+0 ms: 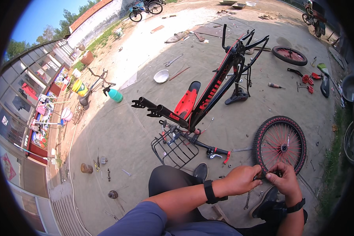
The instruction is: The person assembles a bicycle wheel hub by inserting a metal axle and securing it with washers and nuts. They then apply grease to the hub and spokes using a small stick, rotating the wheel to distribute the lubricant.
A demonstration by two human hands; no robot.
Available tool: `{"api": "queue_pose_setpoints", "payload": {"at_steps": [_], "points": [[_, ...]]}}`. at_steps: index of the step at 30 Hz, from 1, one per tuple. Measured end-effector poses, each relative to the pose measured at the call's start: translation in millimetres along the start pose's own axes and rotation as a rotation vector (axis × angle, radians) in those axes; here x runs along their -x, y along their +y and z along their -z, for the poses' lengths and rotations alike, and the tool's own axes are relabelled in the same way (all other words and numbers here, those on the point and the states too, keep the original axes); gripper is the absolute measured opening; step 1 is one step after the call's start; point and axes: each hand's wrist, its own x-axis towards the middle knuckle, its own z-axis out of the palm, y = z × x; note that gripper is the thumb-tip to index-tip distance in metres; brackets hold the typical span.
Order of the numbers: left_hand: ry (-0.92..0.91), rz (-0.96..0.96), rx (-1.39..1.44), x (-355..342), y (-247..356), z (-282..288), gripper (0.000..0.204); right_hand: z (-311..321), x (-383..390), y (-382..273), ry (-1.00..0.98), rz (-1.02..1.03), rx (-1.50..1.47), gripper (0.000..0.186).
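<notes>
My left hand [244,180] and my right hand [282,181] are closed close together, fingers round a small dark part too hidden to name, just over the lower edge of a red-spoked wheel [284,148] lying on the ground. A black and red bicycle frame [212,94] stands upside down beyond them, with a black wire basket [175,153] and handlebar [223,151] at its base. A red and black fender-like piece [187,102] lies behind it, and a saddle [236,98] rests near the frame.
A second wheel [290,55], red tool parts [307,78], a white bowl [161,76], a green sprayer [115,94] and several scattered tools [98,161] lie on the concrete [126,145]. A glazed building front [19,114] runs along the left; a parked bicycle [144,10] and motorbike [314,21] stand farther back.
</notes>
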Motion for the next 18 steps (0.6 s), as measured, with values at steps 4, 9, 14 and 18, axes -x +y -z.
{"api": "queue_pose_setpoints", "payload": {"at_steps": [4, 9, 14, 18], "points": [[-0.042, -0.038, -0.091, -0.6, -3.6, -4.5, 0.025, -0.1, -0.1, -0.6, 0.007, -0.005, 0.012, 0.019], [-0.041, -0.044, -0.012, 0.0, -5.7, -7.1, 0.029, -1.6, 0.5, -3.2, 0.021, -0.007, -0.006, 0.019], [0.061, 0.008, 0.069, 1.6, -1.1, -7.4, 0.032, -0.5, 0.5, 0.1, 0.031, 0.016, 0.028, 0.020], [0.009, 0.017, 0.017, 0.0, 1.6, -1.4, 0.032, -0.4, 0.3, 0.3, 0.034, 0.024, 0.039, 0.020]]}}
